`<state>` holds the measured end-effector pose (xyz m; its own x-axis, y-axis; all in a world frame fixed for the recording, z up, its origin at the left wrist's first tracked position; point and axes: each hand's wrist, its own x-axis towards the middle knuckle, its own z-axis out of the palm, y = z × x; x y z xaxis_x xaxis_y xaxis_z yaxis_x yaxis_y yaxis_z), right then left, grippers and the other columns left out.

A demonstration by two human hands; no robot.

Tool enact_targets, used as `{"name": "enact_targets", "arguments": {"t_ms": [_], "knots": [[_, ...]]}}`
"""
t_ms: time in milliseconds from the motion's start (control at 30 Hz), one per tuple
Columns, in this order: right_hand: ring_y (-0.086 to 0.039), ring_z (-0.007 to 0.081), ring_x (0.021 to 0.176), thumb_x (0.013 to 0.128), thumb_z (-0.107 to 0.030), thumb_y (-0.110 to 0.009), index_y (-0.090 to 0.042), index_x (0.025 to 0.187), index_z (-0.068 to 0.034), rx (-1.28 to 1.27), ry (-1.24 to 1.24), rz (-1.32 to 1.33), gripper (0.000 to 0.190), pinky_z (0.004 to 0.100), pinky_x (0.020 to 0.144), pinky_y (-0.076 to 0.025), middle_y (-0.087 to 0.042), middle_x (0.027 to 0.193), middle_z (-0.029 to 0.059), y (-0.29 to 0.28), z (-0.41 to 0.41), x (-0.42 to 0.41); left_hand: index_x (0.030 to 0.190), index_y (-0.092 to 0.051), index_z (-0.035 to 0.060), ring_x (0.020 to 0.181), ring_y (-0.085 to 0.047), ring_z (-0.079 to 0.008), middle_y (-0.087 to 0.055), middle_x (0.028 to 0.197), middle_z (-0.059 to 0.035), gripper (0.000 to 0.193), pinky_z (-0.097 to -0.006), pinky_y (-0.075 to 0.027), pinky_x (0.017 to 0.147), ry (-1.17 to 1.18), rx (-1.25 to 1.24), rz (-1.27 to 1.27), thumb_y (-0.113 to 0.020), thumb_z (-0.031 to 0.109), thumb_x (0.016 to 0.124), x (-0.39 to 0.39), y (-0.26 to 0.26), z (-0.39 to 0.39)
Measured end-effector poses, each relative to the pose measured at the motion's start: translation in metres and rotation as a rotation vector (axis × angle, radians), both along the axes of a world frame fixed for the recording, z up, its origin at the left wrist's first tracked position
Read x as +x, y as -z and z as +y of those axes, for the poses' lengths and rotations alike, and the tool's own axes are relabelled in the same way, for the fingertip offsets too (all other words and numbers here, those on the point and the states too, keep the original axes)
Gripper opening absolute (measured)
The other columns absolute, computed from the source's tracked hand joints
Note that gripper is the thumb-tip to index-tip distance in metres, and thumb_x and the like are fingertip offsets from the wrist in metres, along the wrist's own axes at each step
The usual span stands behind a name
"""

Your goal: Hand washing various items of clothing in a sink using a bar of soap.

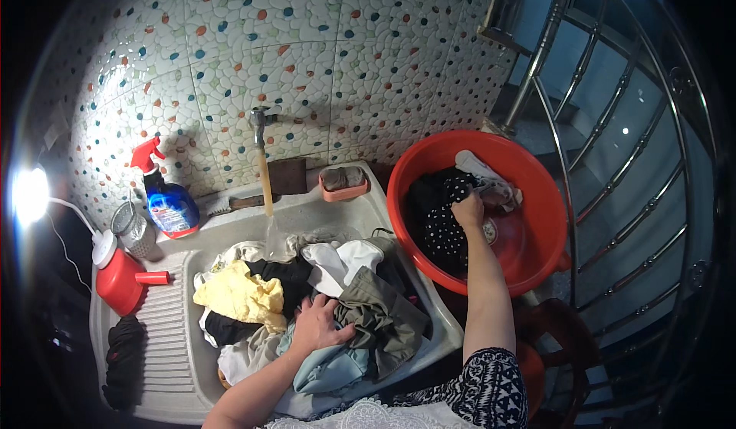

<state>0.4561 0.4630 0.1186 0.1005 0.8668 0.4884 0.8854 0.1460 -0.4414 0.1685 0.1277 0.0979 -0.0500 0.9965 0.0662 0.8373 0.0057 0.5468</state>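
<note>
A heap of clothes fills the basin of a laundry sink with a ribbed washboard (pixel 167 337). My left hand (pixel 323 322) rests on the heap with fingers spread, over light blue cloth (pixel 333 368) and beside an olive-green garment (pixel 382 320). A yellow cloth (pixel 241 294) and white cloth (pixel 328 271) lie around it. Water runs from the tap (pixel 260 127) onto the pile. To the right, my right hand (pixel 468 209) reaches into a red plastic basin (pixel 549 233), its fingers closed on a black polka-dot garment (pixel 445 228). A pale cloth (pixel 497 190) lies behind that hand.
On the left stand a blue spray bottle (pixel 172 207), a perforated cup (pixel 133 230) and a red dipper (pixel 118 282); a black cloth (pixel 123 360) lies below them. A brush (pixel 244 202) and a pink soap dish (pixel 345 190) sit on the back ledge. Metal railings (pixel 621 84) curve at right.
</note>
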Motion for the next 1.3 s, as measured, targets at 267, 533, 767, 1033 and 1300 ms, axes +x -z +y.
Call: {"name": "enact_targets", "arguments": {"t_ms": [267,533,767,1033,1300], "knots": [[-0.060,0.0366,0.090,0.065,-0.008,-0.063,-0.058,0.094,0.000,0.274,-0.157,0.252,0.031,0.0420,0.079,-0.046,-0.063,0.091,0.0205,-0.069,-0.023,0.024,0.115,-0.055,0.0103,0.106,-0.045,-0.0391,-0.050,0.116,-0.0128,0.065,-0.0520,-0.041,0.086,-0.024,0.003,-0.029,-0.065,0.047,0.063,-0.003,0.002,-0.003],[-0.062,0.0263,0.092,0.077,-0.012,-0.060,-0.059,0.105,0.000,0.687,-0.640,0.412,0.030,0.0385,0.080,-0.047,-0.064,0.097,0.0134,-0.163,-0.061,0.012,0.130,-0.032,-0.0045,0.120,-0.035,-0.0430,-0.028,0.134,-0.0286,0.085,-0.0548,-0.034,0.094,-0.135,0.181,-0.294,-0.060,0.055,0.075,-0.006,0.011,-0.002],[-0.062,0.0248,0.092,0.078,-0.013,-0.060,-0.060,0.105,0.000,0.636,-0.931,0.325,0.030,0.0377,0.080,-0.047,-0.065,0.096,0.0131,-0.184,-0.094,-0.049,0.131,-0.033,-0.0047,0.125,-0.031,-0.0402,-0.032,0.133,-0.0287,0.069,-0.0510,-0.027,0.101,-0.259,0.389,-0.466,-0.051,0.045,0.086,-0.041,-0.028,-0.002],[-0.062,0.0231,0.090,0.079,-0.015,-0.060,-0.060,0.105,0.000,0.463,-1.336,0.278,0.030,0.0368,0.080,-0.047,-0.065,0.095,0.0127,-0.105,-0.160,-0.160,0.144,-0.011,0.0139,0.126,-0.038,-0.0235,-0.030,0.143,-0.0085,0.081,-0.0395,-0.035,0.101,0.210,0.319,-1.683,-0.061,0.037,0.085,-0.089,-0.083,-0.070],[-0.062,0.0214,0.089,0.080,-0.016,-0.059,-0.060,0.105,0.000,0.266,-1.472,0.254,0.030,0.0360,0.079,-0.047,-0.065,0.093,0.0124,-0.049,-0.221,-0.274,0.142,-0.020,0.0045,0.121,-0.044,-0.0209,-0.042,0.134,-0.0118,0.079,-0.0342,-0.036,0.100,-0.476,0.404,-1.461,-0.058,0.045,0.085,-0.149,-0.116,-0.110]]}}
